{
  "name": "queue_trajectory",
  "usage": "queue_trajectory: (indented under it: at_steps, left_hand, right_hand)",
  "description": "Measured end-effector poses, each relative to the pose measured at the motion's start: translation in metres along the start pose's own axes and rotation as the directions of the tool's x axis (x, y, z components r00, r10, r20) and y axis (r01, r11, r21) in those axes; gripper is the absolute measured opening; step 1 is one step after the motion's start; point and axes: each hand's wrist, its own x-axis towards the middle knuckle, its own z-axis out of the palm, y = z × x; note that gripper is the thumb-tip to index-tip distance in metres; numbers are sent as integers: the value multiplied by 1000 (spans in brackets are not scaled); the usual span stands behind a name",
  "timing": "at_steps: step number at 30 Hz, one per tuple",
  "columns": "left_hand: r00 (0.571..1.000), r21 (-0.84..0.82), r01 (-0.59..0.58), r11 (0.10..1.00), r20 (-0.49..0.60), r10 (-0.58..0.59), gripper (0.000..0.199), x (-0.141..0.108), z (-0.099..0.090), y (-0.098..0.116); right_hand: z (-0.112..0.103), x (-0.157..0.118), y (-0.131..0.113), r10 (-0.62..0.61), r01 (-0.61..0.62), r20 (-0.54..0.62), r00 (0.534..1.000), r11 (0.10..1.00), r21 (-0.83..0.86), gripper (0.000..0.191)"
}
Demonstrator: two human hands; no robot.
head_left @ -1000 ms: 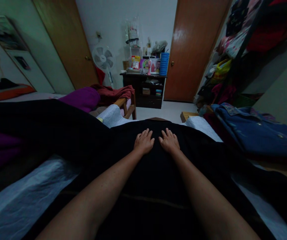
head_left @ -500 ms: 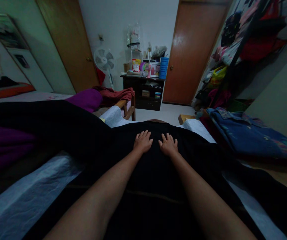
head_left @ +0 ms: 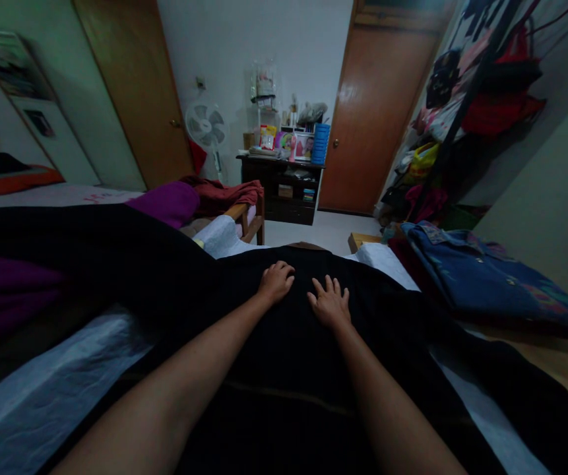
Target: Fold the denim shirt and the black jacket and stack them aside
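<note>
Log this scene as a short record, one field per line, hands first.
Left hand: on the black garment, fingers bent; whether it grips cloth can't be told
Right hand: palm down on the same garment, fingers spread
Black garment: laid out, sleeves reaching to both sides, over a pale cover
Right side: folded denim garment on dark red cloth
Left side: purple cloth, partly under the left-hand sleeve
Background: white fan, dark cabinet, brown door

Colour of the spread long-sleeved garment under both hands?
The garment looks black or near-black; best in the head view.
</note>
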Motion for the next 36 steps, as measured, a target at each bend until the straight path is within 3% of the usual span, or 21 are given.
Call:
queue_trajectory:
  at_steps: [3, 7, 9, 11, 15, 19, 21, 23, 25, 28, 31, 36]
  left_hand:
    - [991, 99, 129, 987, -56, -124, 50, 23, -12, -21]
    - [950, 204, 291, 935, 58, -308, 81, 49, -26, -49]
    - [929, 220, 319, 922, 121, -350, 81, 56, -32, -56]
    - [922, 221, 311, 925, 167, -350, 66, 59, -38, -56]
    - [952, 182, 212, 960, 184, -245, 39, 56, -50, -33]
    - [986, 119, 70, 990, 145, -87, 47, 34, -62, 8]
    - [992, 93, -76, 993, 108, 66, 51, 13, -64, 27]
    - [972, 109, -215, 970, 124, 202, 51, -12, -62, 44]
    - [924, 156, -369, 916, 164, 345, 43, -39, -56, 57]
    - [862, 208, -498, 842, 222, 455, 39, -72, -43, 70]
    - [835, 225, -541, 811, 265, 483, 37, -91, -36, 76]
    - [810, 205, -568, 797, 307, 499, 35, -96, -40, 78]
  right_hand:
    - [0, 1, 1, 2, -2, 7, 1000, 1000, 9, 58]
    - [-2, 1, 1, 2, -3, 15, 1000, 999, 36, 60]
    - [-3, 0, 1, 0, -1, 14, 1000, 999, 53, 62]
    - [-3, 0, 1, -5, 4, 7, 1000, 998, 68, 65]
    - [-1, -1, 0, -4, 5, -17, 1000, 997, 79, 66]
    - [3, 1, 3, 28, -18, -68, 997, 989, 144, 68]
    - [3, 3, 8, 61, -29, -136, 989, 975, 221, 65]
    - [0, 5, 14, 135, -56, -222, 966, 943, 329, 63]
    - [-4, 7, 21, 254, -108, -272, 928, 883, 456, 63]
    - [-11, 7, 27, 390, -157, -256, 884, 765, 625, 62]
    - [-15, 5, 27, 427, -134, -232, 874, 671, 729, 58]
    - [-11, 4, 26, 388, -43, -244, 889, 601, 798, 66]
